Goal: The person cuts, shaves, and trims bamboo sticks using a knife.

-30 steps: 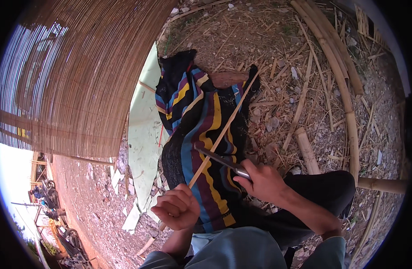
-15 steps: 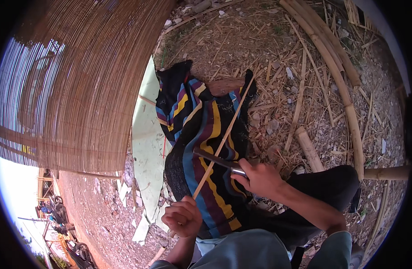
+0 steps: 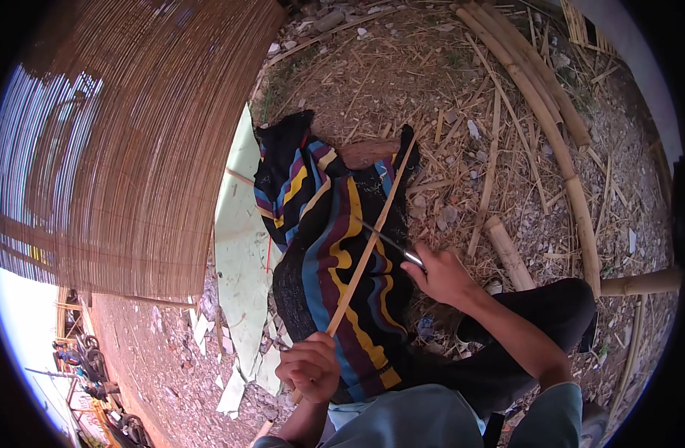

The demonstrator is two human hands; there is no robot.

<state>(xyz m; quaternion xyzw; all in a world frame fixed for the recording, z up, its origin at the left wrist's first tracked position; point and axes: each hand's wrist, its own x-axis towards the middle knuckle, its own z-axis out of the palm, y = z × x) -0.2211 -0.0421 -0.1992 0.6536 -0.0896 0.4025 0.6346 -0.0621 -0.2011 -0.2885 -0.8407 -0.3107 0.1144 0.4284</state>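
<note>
My left hand [image 3: 309, 366] is closed around the lower end of a long, thin bamboo strip [image 3: 355, 276], which slants up and away to the right. In my right hand [image 3: 441, 278] is the handle of a knife [image 3: 392, 245]. Its dark blade crosses the strip around mid-length, with the tip just past the strip's left side. Beneath both lies a black cloth with blue, maroon and yellow stripes [image 3: 305, 250], spread over my lap and the ground in front of me. The strip's far end reaches the cloth's far corner.
A slatted bamboo blind [image 3: 133, 149] hangs at the left. Beside the cloth lies a pale green sheet [image 3: 242, 246]. Long bamboo poles [image 3: 559, 127] and a short bamboo piece [image 3: 509, 252] rest on the right, among shavings and stones. Motorcycles [image 3: 133, 425] stand far at lower left.
My right hand and the knife have moved up along the strip, away from me. The blade now looks narrower, turned more edge-on. My left hand still grips the strip.
</note>
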